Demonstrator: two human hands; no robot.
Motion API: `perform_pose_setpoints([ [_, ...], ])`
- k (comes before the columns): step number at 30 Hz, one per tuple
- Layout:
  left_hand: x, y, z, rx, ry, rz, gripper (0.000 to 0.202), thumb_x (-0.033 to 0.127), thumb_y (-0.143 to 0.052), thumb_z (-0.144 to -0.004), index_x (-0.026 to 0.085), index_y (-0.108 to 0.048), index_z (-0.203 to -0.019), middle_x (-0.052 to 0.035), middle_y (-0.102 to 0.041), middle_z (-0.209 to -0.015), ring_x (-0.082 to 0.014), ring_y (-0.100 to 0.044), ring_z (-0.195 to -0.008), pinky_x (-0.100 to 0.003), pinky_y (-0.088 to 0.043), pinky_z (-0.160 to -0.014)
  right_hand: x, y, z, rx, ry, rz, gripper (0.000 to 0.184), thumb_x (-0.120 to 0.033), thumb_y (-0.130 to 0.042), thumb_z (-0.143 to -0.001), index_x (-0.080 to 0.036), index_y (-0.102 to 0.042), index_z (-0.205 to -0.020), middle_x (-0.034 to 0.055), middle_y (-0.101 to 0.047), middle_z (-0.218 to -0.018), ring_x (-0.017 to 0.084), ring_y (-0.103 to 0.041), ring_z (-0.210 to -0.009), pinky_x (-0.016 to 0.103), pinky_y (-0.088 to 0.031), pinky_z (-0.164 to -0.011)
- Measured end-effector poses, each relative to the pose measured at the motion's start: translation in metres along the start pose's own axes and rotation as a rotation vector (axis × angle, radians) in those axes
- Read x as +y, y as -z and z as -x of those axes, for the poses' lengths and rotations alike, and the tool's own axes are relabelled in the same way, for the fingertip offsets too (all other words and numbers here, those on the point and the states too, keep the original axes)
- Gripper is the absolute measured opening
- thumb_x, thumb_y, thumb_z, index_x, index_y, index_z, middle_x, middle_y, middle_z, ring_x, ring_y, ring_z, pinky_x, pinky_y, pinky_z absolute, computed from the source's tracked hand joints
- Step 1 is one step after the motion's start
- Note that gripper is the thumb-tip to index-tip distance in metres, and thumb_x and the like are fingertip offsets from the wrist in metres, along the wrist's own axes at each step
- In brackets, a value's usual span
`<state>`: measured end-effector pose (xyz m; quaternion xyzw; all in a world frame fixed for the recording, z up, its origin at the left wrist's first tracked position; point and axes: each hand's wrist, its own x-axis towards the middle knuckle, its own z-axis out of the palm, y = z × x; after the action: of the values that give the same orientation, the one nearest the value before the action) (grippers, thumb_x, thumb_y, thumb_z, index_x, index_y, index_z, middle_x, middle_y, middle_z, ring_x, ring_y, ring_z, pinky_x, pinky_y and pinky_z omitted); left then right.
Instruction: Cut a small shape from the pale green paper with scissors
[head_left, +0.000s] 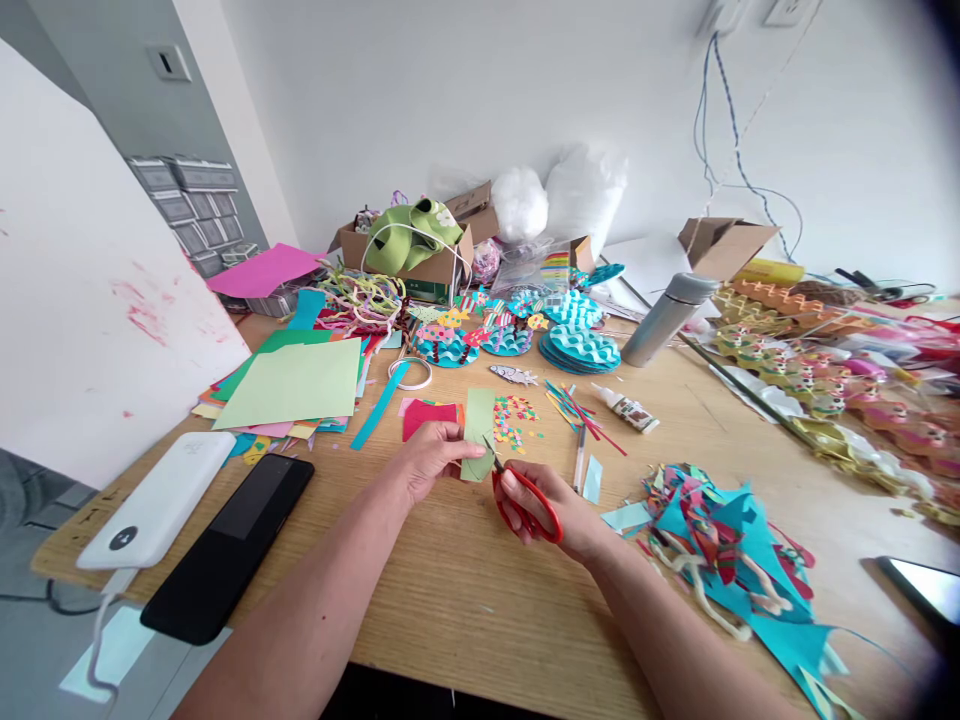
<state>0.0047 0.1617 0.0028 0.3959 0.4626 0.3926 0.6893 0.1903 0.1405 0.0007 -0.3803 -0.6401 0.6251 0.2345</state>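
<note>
Between thumb and fingers, my left hand (pixel 435 458) pinches a strip of light green paper (pixel 478 410) near its lower end. My right hand (pixel 551 505) grips red-handled scissors (pixel 536 512), whose blades meet the right edge of that strip. How far the blades are parted is hard to make out. Just behind the strip lie small colourful paper bits (pixel 514 420). A red paper piece (pixel 427 415) rests left of the strip, partly behind my left hand. A grey paper fish (pixel 513 375) lies farther back.
Stacked coloured paper (pixel 292 385), a black phone (pixel 229 545) and a white power bank (pixel 157 500) are at left. Paper scraps (pixel 727 550) heap at right. Behind stand a glue bottle (pixel 628 408), a grey flask (pixel 667 318) and blue wave-patterned discs (pixel 577 345).
</note>
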Motion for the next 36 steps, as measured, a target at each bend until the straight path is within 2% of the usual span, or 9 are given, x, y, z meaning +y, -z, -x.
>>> perform_pose_setpoints([
  [12, 0.0011, -0.0021, 0.0021, -0.025, -0.01, -0.033, 0.015, 0.026, -0.073, -0.06, 0.015, -0.072, -0.071, -0.0047, -0.069, -0.07, -0.0161, -0.061, -0.065, -0.027, -0.047, -0.062, -0.0012, -0.0009, -0.0003, 0.012, -0.006, -0.009, 0.052, -0.067, -0.051, -0.08, -0.018, -0.045, -0.066, -0.0037, -0.05, -0.052, 0.007, -0.046, -0.039, 0.019, -0.025, -0.039],
  [24, -0.0004, -0.0006, 0.0008, -0.042, -0.014, -0.02, 0.017, 0.026, -0.074, -0.06, 0.013, -0.071, -0.072, -0.0067, -0.068, -0.072, -0.0167, -0.061, -0.065, -0.029, -0.046, -0.063, 0.0003, -0.0008, -0.0006, 0.019, -0.009, 0.012, 0.05, -0.066, -0.051, -0.08, -0.019, -0.043, -0.067, -0.0049, -0.049, -0.051, 0.007, -0.045, -0.039, 0.02, -0.025, -0.039],
  [36, -0.0001, -0.0008, 0.0015, -0.038, -0.003, -0.017, 0.015, 0.025, -0.073, -0.06, 0.014, -0.071, -0.071, -0.005, -0.068, -0.071, -0.0164, -0.06, -0.064, -0.028, -0.046, -0.062, 0.0006, -0.001, -0.0005, 0.027, -0.012, 0.026, 0.048, -0.064, -0.053, -0.079, -0.019, -0.043, -0.068, -0.0055, -0.049, -0.049, 0.007, -0.043, -0.037, 0.02, -0.024, -0.038],
])
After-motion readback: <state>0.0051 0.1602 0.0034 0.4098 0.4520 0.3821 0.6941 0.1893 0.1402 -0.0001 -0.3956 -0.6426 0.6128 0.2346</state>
